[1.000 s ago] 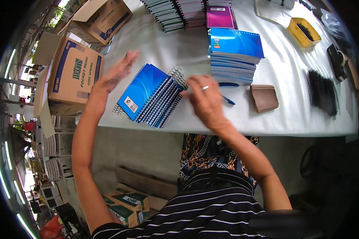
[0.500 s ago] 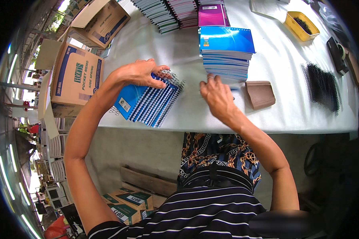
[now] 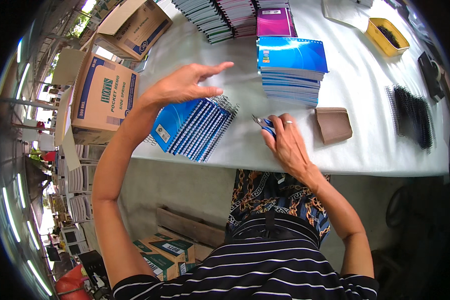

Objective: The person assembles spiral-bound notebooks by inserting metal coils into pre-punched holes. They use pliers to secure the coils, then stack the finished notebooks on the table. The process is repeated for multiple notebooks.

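My left hand hovers over the far end of a fanned pile of blue spiral notebooks, thumb and fingers apart and nothing between them. Loose wire coil ends stick out at that end of the pile. In my right hand are small pliers with blue handles, their metal jaws pointing left toward the notebooks. Just beyond the pliers stands a tall stack of blue-covered pads with punched holes along the far edge.
A brown pouch lies right of my right hand. Farther right are a heap of black coils, a black tool and a yellow tub. Cardboard boxes stand at left. More notebooks are stacked at the back.
My right hand has drawn back from beside the blue stack and now grips the pliers. The left hand has lifted off the coil ends and its fingers have straightened.
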`<state>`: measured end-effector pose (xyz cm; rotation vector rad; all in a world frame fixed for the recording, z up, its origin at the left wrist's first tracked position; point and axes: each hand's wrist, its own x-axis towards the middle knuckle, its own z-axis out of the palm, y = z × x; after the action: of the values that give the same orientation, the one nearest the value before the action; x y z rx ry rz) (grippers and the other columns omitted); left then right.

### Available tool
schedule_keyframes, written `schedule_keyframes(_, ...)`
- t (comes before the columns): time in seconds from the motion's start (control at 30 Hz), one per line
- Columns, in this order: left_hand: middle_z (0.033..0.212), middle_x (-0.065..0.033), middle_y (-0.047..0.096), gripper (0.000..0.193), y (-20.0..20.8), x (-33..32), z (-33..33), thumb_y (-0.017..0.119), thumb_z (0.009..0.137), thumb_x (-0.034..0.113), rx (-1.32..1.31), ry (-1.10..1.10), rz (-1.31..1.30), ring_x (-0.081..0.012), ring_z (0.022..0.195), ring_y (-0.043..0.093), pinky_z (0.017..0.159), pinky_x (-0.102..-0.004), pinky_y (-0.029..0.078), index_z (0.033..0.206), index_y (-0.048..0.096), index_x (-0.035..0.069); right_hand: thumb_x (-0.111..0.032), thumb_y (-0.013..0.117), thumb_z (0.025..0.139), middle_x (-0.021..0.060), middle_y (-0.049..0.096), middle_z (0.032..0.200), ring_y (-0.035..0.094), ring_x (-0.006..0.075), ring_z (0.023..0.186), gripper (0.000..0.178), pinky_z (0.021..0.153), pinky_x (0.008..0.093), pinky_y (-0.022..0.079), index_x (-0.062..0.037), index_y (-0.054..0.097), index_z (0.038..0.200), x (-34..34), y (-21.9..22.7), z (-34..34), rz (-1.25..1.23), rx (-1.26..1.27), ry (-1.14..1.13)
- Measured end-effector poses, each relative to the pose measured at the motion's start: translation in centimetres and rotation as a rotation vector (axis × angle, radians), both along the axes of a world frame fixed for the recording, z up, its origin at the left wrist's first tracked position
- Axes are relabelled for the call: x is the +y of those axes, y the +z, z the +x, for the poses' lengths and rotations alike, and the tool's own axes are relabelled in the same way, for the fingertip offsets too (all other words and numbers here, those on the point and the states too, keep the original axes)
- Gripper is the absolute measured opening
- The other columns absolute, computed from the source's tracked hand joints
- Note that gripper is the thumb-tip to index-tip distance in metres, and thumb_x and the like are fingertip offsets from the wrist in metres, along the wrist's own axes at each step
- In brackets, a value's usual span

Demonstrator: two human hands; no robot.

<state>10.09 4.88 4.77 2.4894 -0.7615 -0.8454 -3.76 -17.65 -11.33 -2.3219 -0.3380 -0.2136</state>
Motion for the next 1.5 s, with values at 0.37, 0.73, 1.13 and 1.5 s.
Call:
schedule_keyframes(0.37, 0.15, -0.0108, 0.039, 0.069, -1.5, 0.3, 0.9, 0.063, 0.077, -0.007, 0.185, 0.017, -0.277, -0.0292, 0.127, 0.05, 0.108, -0.04, 0.042, 0.142, 0.042, 0.006, -0.077, 0.015, 0.087, 0.0052, 0.053, 0.072, 0.052, 0.0142, 0.064, 0.079, 0.061, 0.0293, 0.047, -0.008, 0.051, 0.095, 7.9, 4.2, 2.3, 1.44, 1.21, 0.63)
schedule_keyframes(0.73, 0.147, -0.0136, 0.042, 0.068, -2.1, 0.5, 1.0, 0.064, 0.076, -0.009, 0.198, 0.037, -0.322, -0.0273, 0.131, 0.046, 0.109, -0.0403, 0.042, 0.14, 0.044, 0.003, -0.079, 0.019, 0.086, 0.0053, 0.054, 0.071, 0.05, 0.0145, 0.061, 0.079, 0.058, 0.0285, 0.046, -0.0074, 0.052, 0.094, 8.2, 4.3, 2.8, 1.501, 1.249, 0.587)
schedule_keyframes(1.13, 0.138, -0.0143, 0.053, 0.06, -2.5, 0.5, 1.1, 0.064, 0.078, -0.003, 0.135, -0.002, -0.325, -0.0297, 0.126, 0.052, 0.101, -0.0391, 0.049, 0.136, 0.05, 0.002, -0.076, 0.022, 0.09, 0.0033, 0.053, 0.069, 0.05, 0.014, 0.057, 0.076, 0.055, 0.0285, 0.046, -0.0068, 0.055, 0.093, 8.4, 4.0, 1.7, 1.479, 1.183, 0.464)
schedule_keyframes(1.5, 0.138, -0.021, 0.049, 0.064, -2.9, -1.0, 1.7, 0.065, 0.077, -0.005, 0.102, -0.047, -0.057, -0.0332, 0.125, 0.051, 0.102, -0.0405, 0.048, 0.138, 0.046, 0.001, -0.07, 0.024, 0.093, 0.0026, 0.05, 0.068, 0.049, 0.015, 0.058, 0.07, 0.054, 0.0289, 0.045, -0.007, 0.054, 0.095, 7.9, 2.0, 2.9, 1.644, 1.336, 0.716)
